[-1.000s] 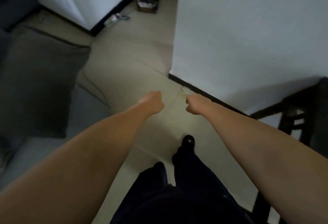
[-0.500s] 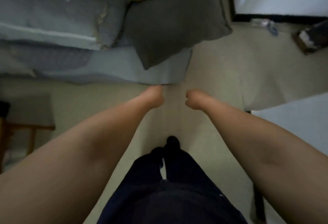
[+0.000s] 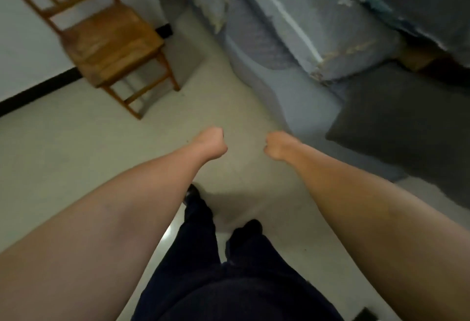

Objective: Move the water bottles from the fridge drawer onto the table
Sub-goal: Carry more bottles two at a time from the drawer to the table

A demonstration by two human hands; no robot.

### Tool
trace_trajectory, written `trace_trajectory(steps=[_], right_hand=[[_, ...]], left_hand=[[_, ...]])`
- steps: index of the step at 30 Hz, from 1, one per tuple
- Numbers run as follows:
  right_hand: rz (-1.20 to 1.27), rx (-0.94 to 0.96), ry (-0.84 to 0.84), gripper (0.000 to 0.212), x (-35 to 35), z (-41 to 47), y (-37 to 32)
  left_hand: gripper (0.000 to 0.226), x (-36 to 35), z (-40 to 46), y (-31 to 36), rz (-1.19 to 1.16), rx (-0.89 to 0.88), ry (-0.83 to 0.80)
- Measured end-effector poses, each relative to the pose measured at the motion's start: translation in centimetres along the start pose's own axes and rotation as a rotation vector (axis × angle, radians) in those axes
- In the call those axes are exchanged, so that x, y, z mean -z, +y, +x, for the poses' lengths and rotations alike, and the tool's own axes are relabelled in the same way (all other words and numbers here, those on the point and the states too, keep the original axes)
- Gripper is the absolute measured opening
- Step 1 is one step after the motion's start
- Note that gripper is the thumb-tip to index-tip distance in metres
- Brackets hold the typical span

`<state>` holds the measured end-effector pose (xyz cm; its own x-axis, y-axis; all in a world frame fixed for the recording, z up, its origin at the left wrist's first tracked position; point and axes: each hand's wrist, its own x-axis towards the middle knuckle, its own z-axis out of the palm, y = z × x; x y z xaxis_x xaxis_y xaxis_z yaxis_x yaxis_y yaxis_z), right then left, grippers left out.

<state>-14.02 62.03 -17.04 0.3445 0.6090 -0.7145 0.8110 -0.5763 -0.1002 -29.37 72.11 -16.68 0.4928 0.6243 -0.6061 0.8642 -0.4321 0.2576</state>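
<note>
I hold my left hand (image 3: 213, 143) and right hand (image 3: 277, 148) out as empty fists above the floor (image 3: 76, 157), between a wooden chair (image 3: 106, 40) and a sofa (image 3: 292, 40). No bottles, fridge or bench show; I judge the whole task lies ahead.

One wooden chair (image 3: 106, 40) stands far left. One grey-blue sofa (image 3: 279, 40) runs far right, with one dark cushion (image 3: 407, 127) (lying on its seat). Two hands show: left hand (image 3: 212, 143), right hand (image 3: 278, 146).
</note>
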Motion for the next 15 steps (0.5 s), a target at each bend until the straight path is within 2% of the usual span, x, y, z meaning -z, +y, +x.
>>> trace_trajectory(steps=[4, 15], right_hand=[[-0.091, 0.109, 0.028, 0.041, 2.7, 2.9, -9.0], [-0.294, 0.373, 0.055, 0.039, 10.1, 8.3, -34.8]], left_hand=[[0.03, 3.4, 0.2, -7.7, -0.064, 0.127, 0.048], [0.03, 16.9, 0.2, -27.9, -0.246, 0.29, 0.236]])
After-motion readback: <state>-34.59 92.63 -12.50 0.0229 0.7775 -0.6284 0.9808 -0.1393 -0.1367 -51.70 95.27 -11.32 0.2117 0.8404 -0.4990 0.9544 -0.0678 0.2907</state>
